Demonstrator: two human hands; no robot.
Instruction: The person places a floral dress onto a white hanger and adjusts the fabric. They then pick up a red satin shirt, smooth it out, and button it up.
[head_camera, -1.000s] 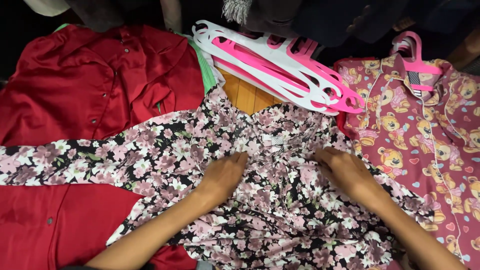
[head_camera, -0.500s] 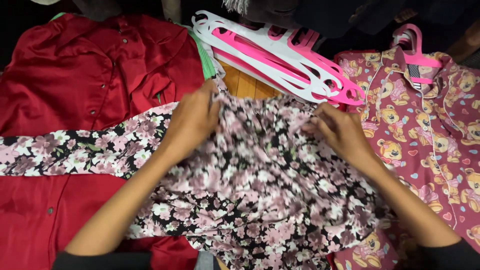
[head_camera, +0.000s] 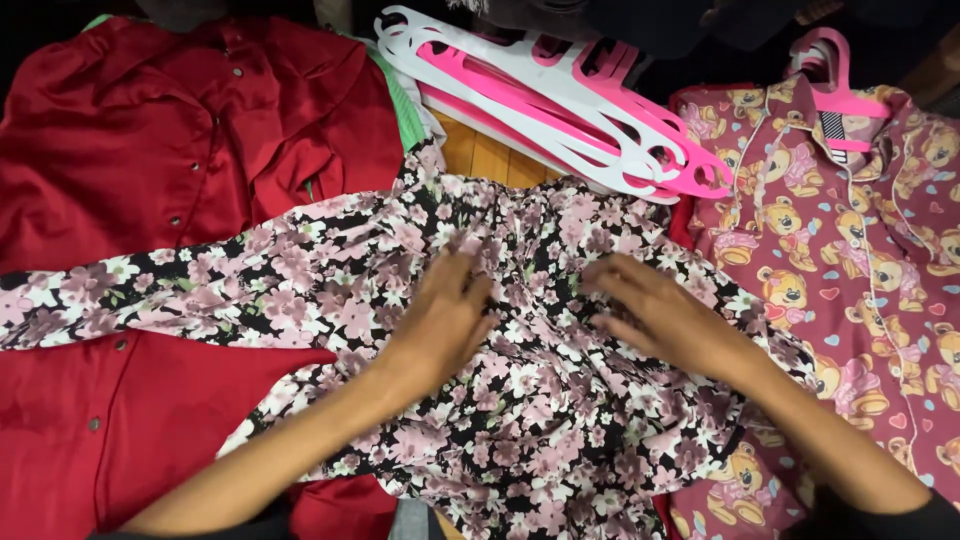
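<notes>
A black garment with pink and white flowers (head_camera: 520, 420) lies spread in the middle, one sleeve stretched out to the left. My left hand (head_camera: 440, 320) rests flat on its chest area, fingers apart. My right hand (head_camera: 655, 315) lies flat on the same fabric just to the right, fingers spread and pointing left. Neither hand grips the cloth.
A red satin buttoned shirt (head_camera: 170, 140) lies under and left of the floral garment. A maroon shirt printed with teddy bears (head_camera: 860, 250), on a pink hanger (head_camera: 830, 70), is at the right. A stack of pink and white hangers (head_camera: 560, 100) lies at the top on wood.
Both hands have slid back down from the garment's collar end toward its middle and now lie flat; the floral fabric is smoother near the top.
</notes>
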